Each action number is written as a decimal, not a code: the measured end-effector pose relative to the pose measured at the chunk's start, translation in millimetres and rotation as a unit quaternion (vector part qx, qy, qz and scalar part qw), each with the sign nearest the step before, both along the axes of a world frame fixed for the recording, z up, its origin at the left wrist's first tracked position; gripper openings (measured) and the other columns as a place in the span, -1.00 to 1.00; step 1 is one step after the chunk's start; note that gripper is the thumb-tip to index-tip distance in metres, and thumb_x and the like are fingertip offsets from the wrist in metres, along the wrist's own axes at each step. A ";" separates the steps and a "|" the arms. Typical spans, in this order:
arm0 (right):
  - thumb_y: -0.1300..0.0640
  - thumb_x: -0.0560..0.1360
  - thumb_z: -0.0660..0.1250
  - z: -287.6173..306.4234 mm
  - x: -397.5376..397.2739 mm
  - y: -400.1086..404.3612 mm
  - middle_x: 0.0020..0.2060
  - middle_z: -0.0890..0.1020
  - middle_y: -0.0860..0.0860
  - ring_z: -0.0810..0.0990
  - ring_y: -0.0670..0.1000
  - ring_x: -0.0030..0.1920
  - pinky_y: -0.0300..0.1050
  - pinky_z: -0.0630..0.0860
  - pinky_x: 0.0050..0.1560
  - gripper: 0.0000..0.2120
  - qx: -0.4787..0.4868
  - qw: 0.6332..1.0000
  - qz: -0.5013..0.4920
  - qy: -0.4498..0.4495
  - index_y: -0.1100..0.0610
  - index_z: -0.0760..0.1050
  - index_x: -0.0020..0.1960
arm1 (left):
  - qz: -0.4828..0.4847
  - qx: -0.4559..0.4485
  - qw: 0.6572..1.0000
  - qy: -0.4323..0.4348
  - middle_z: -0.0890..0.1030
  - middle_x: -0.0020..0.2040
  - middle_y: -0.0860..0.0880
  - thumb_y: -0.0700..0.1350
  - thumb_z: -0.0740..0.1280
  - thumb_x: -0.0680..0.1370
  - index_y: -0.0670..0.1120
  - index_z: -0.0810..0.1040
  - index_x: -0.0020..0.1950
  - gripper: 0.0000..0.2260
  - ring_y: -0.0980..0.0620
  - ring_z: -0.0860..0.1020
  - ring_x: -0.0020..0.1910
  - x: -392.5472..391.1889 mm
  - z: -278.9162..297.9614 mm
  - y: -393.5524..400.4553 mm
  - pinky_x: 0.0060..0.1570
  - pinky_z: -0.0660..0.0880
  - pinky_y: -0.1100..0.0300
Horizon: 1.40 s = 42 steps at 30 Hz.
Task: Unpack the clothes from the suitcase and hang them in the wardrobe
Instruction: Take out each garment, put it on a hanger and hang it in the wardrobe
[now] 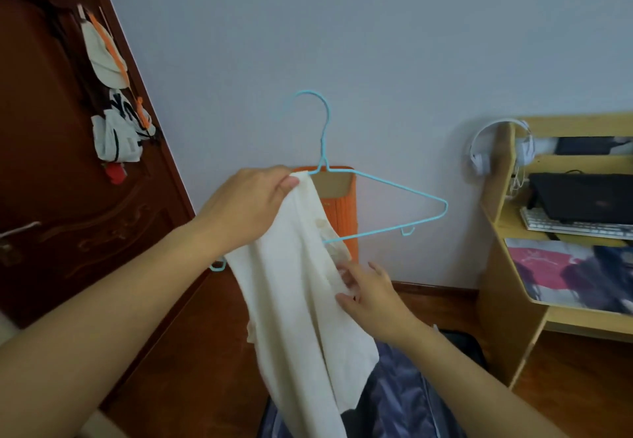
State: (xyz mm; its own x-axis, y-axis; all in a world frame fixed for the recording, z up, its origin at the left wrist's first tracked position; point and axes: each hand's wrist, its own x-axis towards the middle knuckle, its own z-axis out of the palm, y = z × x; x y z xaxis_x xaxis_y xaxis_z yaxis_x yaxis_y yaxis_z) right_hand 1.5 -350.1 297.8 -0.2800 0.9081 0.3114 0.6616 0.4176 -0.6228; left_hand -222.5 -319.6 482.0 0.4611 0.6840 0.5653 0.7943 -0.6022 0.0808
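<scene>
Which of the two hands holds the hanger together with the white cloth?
The left hand: it pinches the white garment at the blue hanger near its neck, while the right hand only touches the cloth lower down.

Both forearms (102,300) bare, no sleeves, no jewellery
</scene>
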 end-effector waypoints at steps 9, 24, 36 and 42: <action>0.32 0.24 0.27 0.3 106.4 7.0 0.12 0.62 -0.11 0.47 0.01 0.26 0.16 0.19 0.45 -0.40 0.183 0.938 0.003 -0.295 -0.06 0.56 0.22 | -0.007 0.015 0.998 0.067 0.59 -0.23 -0.03 0.25 -0.01 0.68 -0.11 0.56 -0.05 -0.47 -0.14 0.61 -0.24 -107.1 -53.0 16.4 -0.27 0.54 -0.01; -0.24 0.64 -0.14 106.5 52.5 43.4 -0.13 0.60 0.11 0.57 0.20 -0.02 0.00 0.36 -0.12 -0.56 0.042 0.963 -0.027 -0.264 0.03 0.37 -0.01 | 0.079 0.058 0.994 -0.041 0.60 -0.22 -0.01 0.23 0.01 0.63 -0.06 0.53 -0.08 -0.55 -0.18 0.59 -0.17 -64.1 -54.9 9.7 -0.22 0.51 -0.02; -0.05 0.68 0.12 160.5 41.6 46.9 -0.38 0.40 -0.10 0.33 -0.16 -0.39 -0.29 0.33 -0.29 -0.58 0.067 0.997 0.035 -0.018 0.19 0.34 -0.25 | 0.042 0.204 0.973 0.102 0.69 -0.12 -0.03 0.13 0.00 0.73 -0.06 0.61 0.14 -0.56 -0.10 0.69 -0.22 -114.6 -29.0 -3.6 -0.40 0.57 -0.01; -0.15 0.67 0.03 166.8 32.5 77.0 -0.17 0.65 -0.07 0.58 -0.10 -0.10 -0.09 0.47 0.03 -0.61 0.071 0.994 -0.011 -0.078 -0.01 0.54 -0.09 | 0.012 0.269 0.949 0.166 0.62 -0.28 -0.01 0.00 0.19 0.69 -0.11 0.69 0.03 -0.69 -0.09 0.59 -0.42 -123.9 -25.1 -8.7 -0.55 0.43 0.11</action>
